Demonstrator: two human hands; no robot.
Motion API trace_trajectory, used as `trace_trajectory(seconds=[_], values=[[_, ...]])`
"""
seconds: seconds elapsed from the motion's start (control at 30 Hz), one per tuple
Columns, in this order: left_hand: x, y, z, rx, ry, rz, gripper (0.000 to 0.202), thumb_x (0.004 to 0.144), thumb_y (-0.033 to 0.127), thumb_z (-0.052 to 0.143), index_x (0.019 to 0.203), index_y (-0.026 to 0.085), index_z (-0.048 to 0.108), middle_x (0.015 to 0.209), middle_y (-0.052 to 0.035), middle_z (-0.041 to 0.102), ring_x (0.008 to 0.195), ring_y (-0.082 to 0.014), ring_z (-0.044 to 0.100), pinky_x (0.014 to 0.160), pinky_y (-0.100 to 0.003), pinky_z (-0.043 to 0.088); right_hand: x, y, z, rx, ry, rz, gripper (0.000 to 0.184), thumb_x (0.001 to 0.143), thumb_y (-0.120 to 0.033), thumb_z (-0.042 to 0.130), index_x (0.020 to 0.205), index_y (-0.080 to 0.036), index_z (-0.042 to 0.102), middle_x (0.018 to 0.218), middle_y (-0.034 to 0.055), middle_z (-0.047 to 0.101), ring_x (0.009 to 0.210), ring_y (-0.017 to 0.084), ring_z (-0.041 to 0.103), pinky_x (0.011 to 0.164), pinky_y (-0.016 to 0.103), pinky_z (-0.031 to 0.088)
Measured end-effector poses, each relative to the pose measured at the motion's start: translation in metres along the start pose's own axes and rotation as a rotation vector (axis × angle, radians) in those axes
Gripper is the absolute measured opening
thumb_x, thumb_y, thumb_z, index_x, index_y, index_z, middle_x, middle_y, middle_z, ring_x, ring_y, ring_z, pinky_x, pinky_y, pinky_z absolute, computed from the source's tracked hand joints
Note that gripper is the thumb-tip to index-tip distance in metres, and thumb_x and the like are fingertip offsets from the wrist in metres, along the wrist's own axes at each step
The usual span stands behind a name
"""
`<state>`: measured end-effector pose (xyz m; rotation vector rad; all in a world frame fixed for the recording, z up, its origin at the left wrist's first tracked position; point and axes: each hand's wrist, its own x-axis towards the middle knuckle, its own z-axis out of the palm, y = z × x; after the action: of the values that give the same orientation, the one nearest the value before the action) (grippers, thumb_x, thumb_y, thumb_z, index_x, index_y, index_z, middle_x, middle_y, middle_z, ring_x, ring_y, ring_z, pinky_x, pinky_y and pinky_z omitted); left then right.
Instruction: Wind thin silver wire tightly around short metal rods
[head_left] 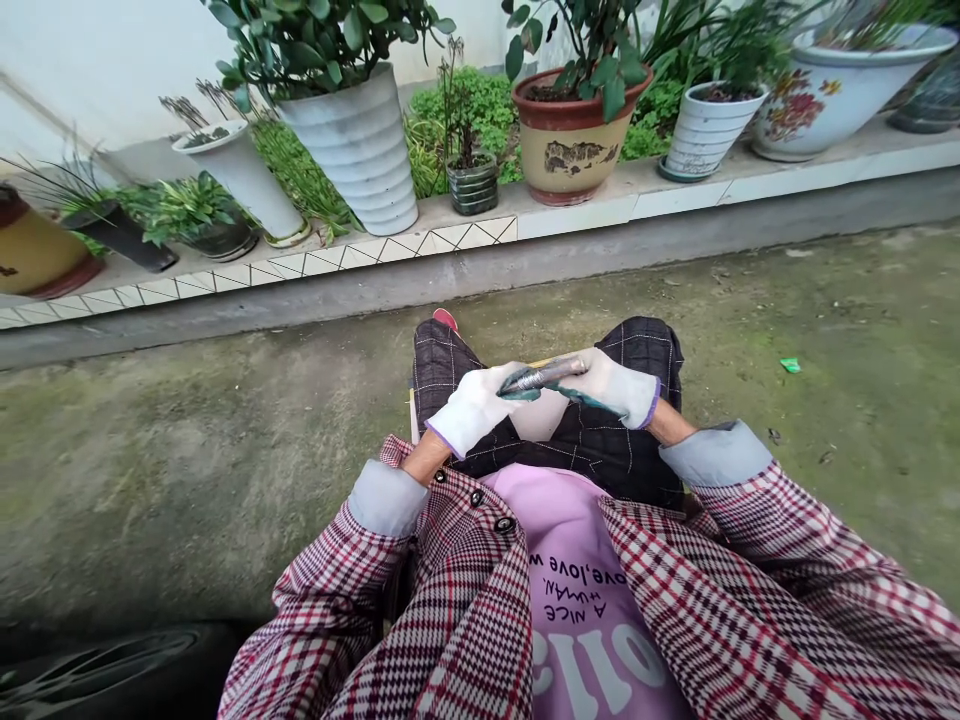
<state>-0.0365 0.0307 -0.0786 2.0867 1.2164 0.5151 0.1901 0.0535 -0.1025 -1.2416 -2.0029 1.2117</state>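
I sit with both hands in white gloves over my lap, on dark checked trousers. My left hand [474,407] and my right hand [616,388] are both closed around a slim grey metal tool [541,377] with green-stained ends, held level between them. The left fingers pinch its left end. The right hand wraps its right end. A yellowish strip shows just behind the tool, mostly hidden.
A tiled ledge [420,245] runs across the far side, carrying several potted plants: a ribbed white pot [360,150], a brown pot [574,140], a flowered bowl [840,90]. Mossy concrete ground [187,450] lies around me, with a small green scrap [790,365] to the right.
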Motion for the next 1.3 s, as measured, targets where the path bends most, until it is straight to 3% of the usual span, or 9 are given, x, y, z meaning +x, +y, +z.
trace_trajectory(seconds=[0.1, 0.2, 0.37, 0.53, 0.63, 0.77, 0.9, 1.1, 1.3], values=[[0.008, -0.012, 0.002, 0.038, 0.051, -0.038, 0.034, 0.087, 0.035, 0.062, 0.115, 0.017, 0.067, 0.103, -0.0059, 0.074, 0.092, -0.0191, 0.069, 0.082, -0.025, 0.051, -0.002, -0.004, 0.016, -0.144, 0.042, 0.015, 0.026, 0.085, -0.034, 0.055, 0.091, -0.017, 0.074, 0.070, 0.0019, 0.068, 0.063, 0.014, 0.057, 0.057, 0.024, 0.043], [0.016, -0.024, 0.005, 0.300, 0.058, -0.105, 0.031, 0.088, 0.034, 0.059, 0.115, 0.020, 0.066, 0.102, -0.0076, 0.074, 0.092, -0.0213, 0.069, 0.081, -0.026, 0.050, -0.008, -0.008, 0.025, -0.350, 0.014, 0.001, 0.024, 0.089, -0.029, 0.052, 0.089, -0.019, 0.073, 0.081, 0.0036, 0.072, 0.069, 0.015, 0.061, 0.064, 0.024, 0.043], [0.017, -0.030, 0.017, 0.690, -0.106, -0.069, 0.027, 0.092, 0.028, 0.049, 0.113, 0.019, 0.065, 0.097, -0.0107, 0.072, 0.086, -0.0235, 0.070, 0.075, -0.029, 0.049, -0.009, -0.011, 0.015, -0.612, -0.072, -0.038, 0.025, 0.091, -0.030, 0.050, 0.087, -0.018, 0.071, 0.081, 0.0074, 0.072, 0.069, 0.017, 0.060, 0.064, 0.027, 0.039], [0.004, -0.007, 0.022, 0.428, -0.266, 0.060, 0.027, 0.087, 0.033, 0.058, 0.109, 0.021, 0.069, 0.099, -0.0072, 0.073, 0.085, -0.0219, 0.069, 0.077, -0.028, 0.050, -0.002, -0.002, -0.010, -0.410, -0.055, -0.021, 0.022, 0.086, -0.025, 0.051, 0.082, -0.019, 0.072, 0.084, 0.0047, 0.073, 0.072, 0.016, 0.061, 0.069, 0.026, 0.043], [-0.001, 0.002, 0.012, 0.080, -0.168, 0.061, 0.030, 0.086, 0.033, 0.060, 0.113, 0.022, 0.069, 0.105, -0.0032, 0.074, 0.090, -0.0176, 0.069, 0.080, -0.023, 0.050, 0.001, 0.002, -0.013, -0.167, -0.049, 0.030, 0.025, 0.081, -0.031, 0.054, 0.087, -0.016, 0.074, 0.079, 0.0046, 0.071, 0.066, 0.014, 0.059, 0.063, 0.025, 0.044], [0.004, -0.010, 0.006, -0.166, 0.021, 0.003, 0.038, 0.083, 0.037, 0.066, 0.114, 0.015, 0.068, 0.101, -0.0048, 0.075, 0.091, -0.0181, 0.069, 0.081, -0.023, 0.052, 0.000, 0.001, 0.002, 0.002, -0.059, 0.126, 0.033, 0.080, -0.037, 0.055, 0.096, -0.014, 0.074, 0.062, 0.0006, 0.062, 0.050, 0.011, 0.049, 0.047, 0.022, 0.037], [0.014, -0.029, 0.010, -0.009, 0.073, -0.042, 0.032, 0.083, 0.029, 0.065, 0.113, 0.016, 0.068, 0.104, -0.0066, 0.074, 0.093, -0.0190, 0.069, 0.085, -0.025, 0.052, -0.003, -0.003, 0.017, -0.178, -0.113, 0.073, 0.026, 0.085, -0.031, 0.052, 0.088, -0.018, 0.074, 0.073, 0.0018, 0.069, 0.062, 0.012, 0.057, 0.058, 0.022, 0.042], [0.017, -0.026, 0.024, 0.605, -0.083, -0.137, 0.029, 0.091, 0.028, 0.049, 0.113, 0.022, 0.067, 0.096, -0.0107, 0.073, 0.089, -0.0242, 0.070, 0.081, -0.033, 0.052, -0.008, -0.008, 0.016, -0.536, -0.121, -0.020, 0.021, 0.089, -0.028, 0.053, 0.087, -0.019, 0.071, 0.085, 0.0054, 0.073, 0.074, 0.016, 0.061, 0.068, 0.025, 0.043], [-0.002, -0.009, 0.021, 0.323, -0.241, -0.166, 0.024, 0.082, 0.028, 0.062, 0.103, 0.022, 0.072, 0.089, -0.0067, 0.074, 0.088, -0.0212, 0.068, 0.082, -0.029, 0.051, -0.004, -0.004, 0.003, -0.509, -0.175, -0.005, 0.020, 0.086, -0.026, 0.053, 0.082, -0.018, 0.071, 0.084, 0.0045, 0.073, 0.073, 0.015, 0.061, 0.069, 0.025, 0.043]])
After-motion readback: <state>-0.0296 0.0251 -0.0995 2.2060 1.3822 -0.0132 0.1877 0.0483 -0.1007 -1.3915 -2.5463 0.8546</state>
